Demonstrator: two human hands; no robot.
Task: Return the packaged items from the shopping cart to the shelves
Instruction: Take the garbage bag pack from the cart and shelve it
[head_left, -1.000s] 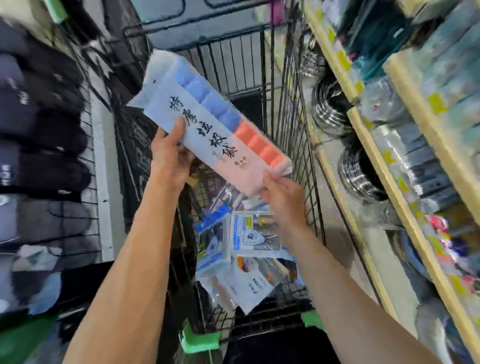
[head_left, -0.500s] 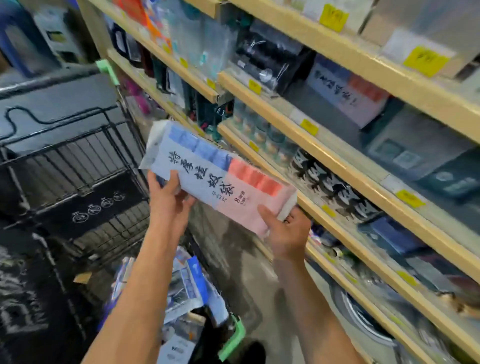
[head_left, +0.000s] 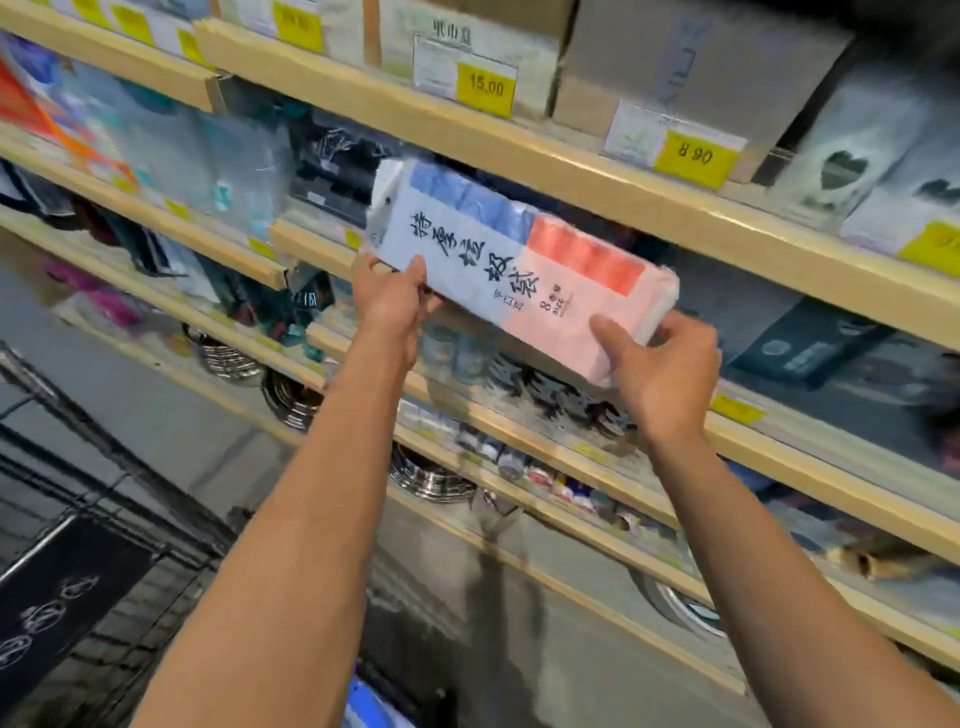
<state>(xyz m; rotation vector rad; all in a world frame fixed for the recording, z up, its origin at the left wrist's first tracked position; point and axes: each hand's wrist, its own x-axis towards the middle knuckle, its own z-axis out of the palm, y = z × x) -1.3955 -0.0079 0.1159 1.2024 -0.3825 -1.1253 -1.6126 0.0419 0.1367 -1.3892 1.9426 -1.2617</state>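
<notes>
A long flat package (head_left: 514, 265), half pale blue and half pink with black characters and rows of blue and red rolls, is held up in front of the wooden shelves (head_left: 571, 171). My left hand (head_left: 392, 301) grips its blue end from below, thumb on the front. At the pink end, my right hand (head_left: 660, 369) holds the lower corner, thumb on the face. The package tilts down to the right, level with the gap under the second shelf board. Only a corner of the black wire shopping cart (head_left: 78, 587) shows at lower left.
Yellow price tags (head_left: 485, 88) line the shelf edges. Grey boxes (head_left: 691, 67) stand on the top shelf, dark boxes (head_left: 800, 343) behind the package, steel bowls (head_left: 291, 395) and small jars on the lower shelves. Bagged goods (head_left: 208, 156) fill the left shelves.
The view has swung from the cart up to the shelves. Both hands have lifted the package higher and closer to the shelf opening, still holding its two ends.
</notes>
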